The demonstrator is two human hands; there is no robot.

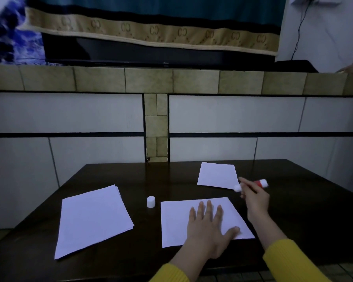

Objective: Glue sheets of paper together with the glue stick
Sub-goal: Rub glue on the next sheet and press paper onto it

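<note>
The left hand lies flat, fingers straight, on the near sheet of paper on the dark surface. To the right, the right hand has its grip clamped on the uncapped glue stick — red and white, label unreadable. Its white cap stands upright between the near sheet and a paper stack on the left. Farther back lies a smaller sheet. Beyond, a cloth's border repeats a "CC" mark.
</note>
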